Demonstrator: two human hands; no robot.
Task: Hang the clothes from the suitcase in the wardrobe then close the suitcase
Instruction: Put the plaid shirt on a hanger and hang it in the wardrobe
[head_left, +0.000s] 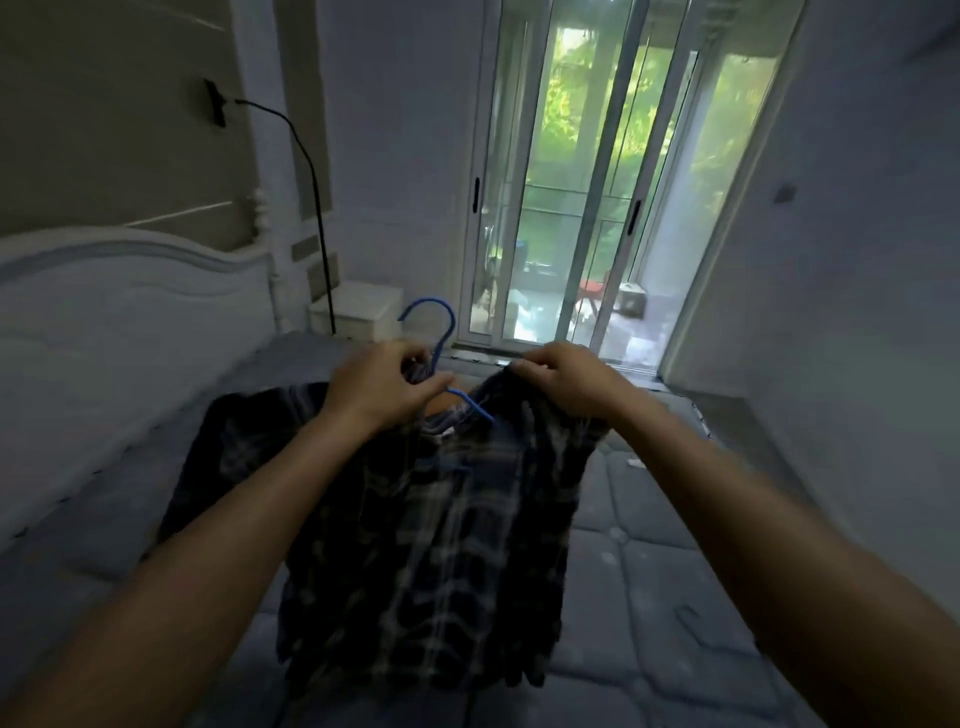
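Both forearms reach forward over the bed, hands raised side by side. The left hand curls its fingers round the neck of a blue hanger at the collar of a dark plaid shirt. The right hand pinches the shirt's shoulder, knuckles up. The shirt hangs between them, its hem draped onto the quilted mattress. Sliding glass doors stand beyond.

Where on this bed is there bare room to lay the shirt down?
Bare mattress lies right of the plaid shirt, out to the bed's edge, and a strip runs between the shirt and the headboard. The middle is crowded: the left hand grips the blue hanger, the right hand pinches the shirt.
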